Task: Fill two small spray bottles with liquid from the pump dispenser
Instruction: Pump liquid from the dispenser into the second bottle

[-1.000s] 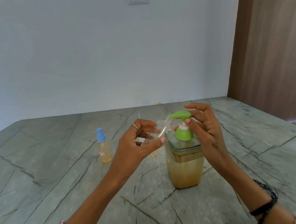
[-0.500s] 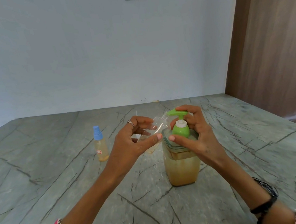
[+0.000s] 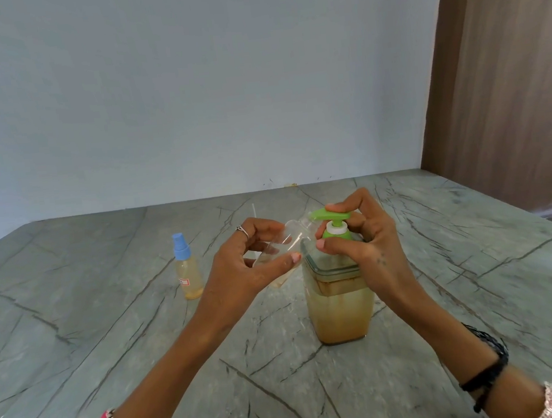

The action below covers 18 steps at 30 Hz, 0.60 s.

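On the desk (image 3: 116, 327) nearest the person stood the pump dispenser (image 3: 340, 300), the right hand (image 3: 363, 244) curled about its green pump with a finger on top. The left hand (image 3: 250, 266) gripped a tilted clear bottle (image 3: 284, 252), mouth at the spout. This looked like filling the second bottle; next would be a steady press. Farther left stood a capped, filled spray bottle (image 3: 187, 272).

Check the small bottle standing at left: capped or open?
Capped. The blue spray top sits on the small bottle, standing upright on the counter.
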{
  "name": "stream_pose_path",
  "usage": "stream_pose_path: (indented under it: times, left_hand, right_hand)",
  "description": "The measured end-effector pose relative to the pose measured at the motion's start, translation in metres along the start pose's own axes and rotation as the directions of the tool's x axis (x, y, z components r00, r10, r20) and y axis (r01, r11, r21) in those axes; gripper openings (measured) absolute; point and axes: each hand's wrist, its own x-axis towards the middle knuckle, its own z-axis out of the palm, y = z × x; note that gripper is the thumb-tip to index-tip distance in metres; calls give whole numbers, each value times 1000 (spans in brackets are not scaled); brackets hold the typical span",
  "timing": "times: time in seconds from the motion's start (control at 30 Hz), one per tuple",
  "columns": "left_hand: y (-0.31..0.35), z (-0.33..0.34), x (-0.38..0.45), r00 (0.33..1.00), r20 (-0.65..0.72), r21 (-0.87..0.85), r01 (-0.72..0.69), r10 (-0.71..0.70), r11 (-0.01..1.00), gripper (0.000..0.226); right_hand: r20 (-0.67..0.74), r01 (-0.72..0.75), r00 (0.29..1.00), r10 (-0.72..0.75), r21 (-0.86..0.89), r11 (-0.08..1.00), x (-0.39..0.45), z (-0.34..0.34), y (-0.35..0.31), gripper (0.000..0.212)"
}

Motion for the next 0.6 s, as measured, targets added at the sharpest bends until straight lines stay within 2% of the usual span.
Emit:
stream_pose_path:
  times: [0.27, 0.37, 0.6]
  left_hand:
    - [4, 0, 1, 1000, -4, -21, -15, 15, 1000, 41]
    - [5, 0, 1, 1000, -7, -21, -11, 11, 1000, 34]
    - [6, 1, -1, 1000, 0, -22, 0, 0, 1000, 38]
  right_hand:
    - [68, 59, 996, -54, -74, 995, -3, -2, -1, 42]
    - [51, 54, 997, -52, -45, 998, -2, -1, -2, 42]
    - [11, -4, 1000, 4, 5, 1000, 3, 0, -4, 33]
